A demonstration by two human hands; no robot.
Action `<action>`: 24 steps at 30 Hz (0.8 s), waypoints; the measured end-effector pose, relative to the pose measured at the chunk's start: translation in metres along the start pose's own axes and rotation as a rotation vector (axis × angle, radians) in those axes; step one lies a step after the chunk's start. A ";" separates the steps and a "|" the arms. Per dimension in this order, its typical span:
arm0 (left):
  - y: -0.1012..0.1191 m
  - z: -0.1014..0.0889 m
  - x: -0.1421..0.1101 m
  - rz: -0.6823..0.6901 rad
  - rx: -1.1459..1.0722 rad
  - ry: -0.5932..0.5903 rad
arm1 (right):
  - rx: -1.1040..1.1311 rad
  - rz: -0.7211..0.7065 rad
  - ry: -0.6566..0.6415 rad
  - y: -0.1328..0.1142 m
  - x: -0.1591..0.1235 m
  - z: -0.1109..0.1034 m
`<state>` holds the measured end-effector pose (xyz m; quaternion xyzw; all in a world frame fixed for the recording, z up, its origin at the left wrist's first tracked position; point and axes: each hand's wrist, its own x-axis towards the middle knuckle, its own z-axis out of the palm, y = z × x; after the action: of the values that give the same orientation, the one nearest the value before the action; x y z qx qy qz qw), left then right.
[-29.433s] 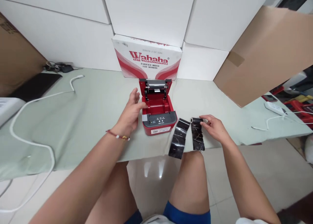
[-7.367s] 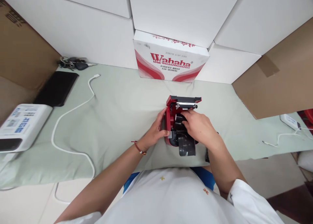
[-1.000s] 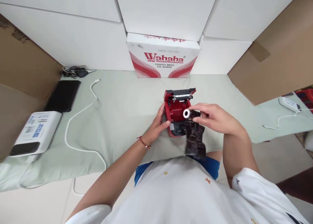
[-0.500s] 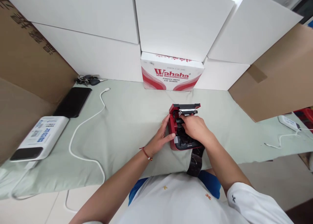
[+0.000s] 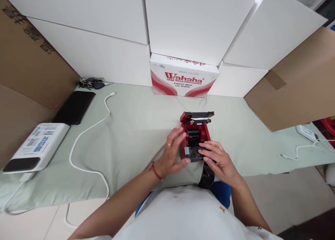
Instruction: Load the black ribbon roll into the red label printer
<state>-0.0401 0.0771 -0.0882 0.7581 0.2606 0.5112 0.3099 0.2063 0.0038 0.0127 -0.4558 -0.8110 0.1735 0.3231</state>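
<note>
Black roll (image 5: 193, 136) has moved into red printer (image 5: 206, 131); carton (image 5: 184, 77) reads "Wahaha"

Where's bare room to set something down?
Bare cloth between the white cable and red machine, beyond the left hand; also from the machine rightward to the cardboard. Crowded: far left (white device, black slab, keys) and machine front, under the right hand.

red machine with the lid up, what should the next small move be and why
I'd suggest the right hand gently smooths what looks like dark film over the front panel: the hand appears to rest there, the black roll sits inside the red machine, and the raised lid leaves the top open.
</note>
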 end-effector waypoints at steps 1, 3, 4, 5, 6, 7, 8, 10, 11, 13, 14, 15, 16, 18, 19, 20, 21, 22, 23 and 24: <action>0.006 0.001 -0.002 0.108 0.078 0.009 | 0.006 0.002 0.017 0.000 -0.007 0.001; 0.017 0.004 -0.005 0.276 0.222 -0.010 | 0.034 0.007 0.037 0.000 -0.014 0.002; 0.021 0.006 -0.006 0.330 0.278 -0.027 | 0.052 0.012 0.048 0.001 -0.015 0.001; 0.024 0.009 -0.007 0.365 0.324 -0.037 | 0.069 0.028 0.069 0.003 -0.014 0.001; 0.026 0.010 -0.007 0.383 0.357 -0.041 | 0.083 0.062 0.108 0.006 -0.012 0.001; 0.027 0.012 -0.007 0.392 0.378 -0.041 | 0.100 0.121 0.171 0.011 -0.009 0.001; 0.028 0.013 -0.008 0.394 0.391 -0.039 | 0.122 0.208 0.262 0.017 -0.005 0.002; 0.028 0.012 -0.009 0.393 0.417 -0.038 | 0.175 0.404 0.461 0.033 0.007 0.006; 0.027 0.012 -0.009 0.397 0.433 -0.037 | 0.202 0.478 0.537 0.042 0.014 0.009; 0.027 0.010 -0.011 0.412 0.480 -0.015 | 0.242 0.541 0.603 0.059 0.030 0.017; 0.028 0.010 -0.011 0.422 0.505 0.003 | 0.253 0.534 0.597 0.066 0.038 0.021; 0.028 0.009 -0.011 0.435 0.529 0.020 | 0.265 0.514 0.583 0.072 0.045 0.025; 0.029 0.009 -0.012 0.448 0.548 0.033 | 0.281 0.495 0.570 0.076 0.052 0.029; 0.030 0.010 -0.012 0.472 0.575 0.047 | 0.312 0.455 0.543 0.080 0.061 0.038; 0.030 0.010 -0.012 0.475 0.582 0.049 | 0.326 0.437 0.534 0.080 0.063 0.041; 0.030 0.010 -0.013 0.473 0.583 0.048 | 0.339 0.419 0.528 0.080 0.064 0.045; 0.030 0.011 -0.014 0.465 0.581 0.043 | 0.352 0.402 0.527 0.079 0.063 0.048; 0.029 0.011 -0.016 0.455 0.578 0.037 | 0.363 0.385 0.533 0.078 0.061 0.051; 0.028 0.012 -0.017 0.448 0.578 0.033 | 0.372 0.369 0.544 0.078 0.059 0.053; 0.027 0.013 -0.019 0.445 0.583 0.033 | 0.377 0.355 0.560 0.077 0.055 0.054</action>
<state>-0.0329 0.0425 -0.0837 0.8442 0.2292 0.4827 -0.0419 0.1973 0.0920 -0.0507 -0.5515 -0.5537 0.2418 0.5752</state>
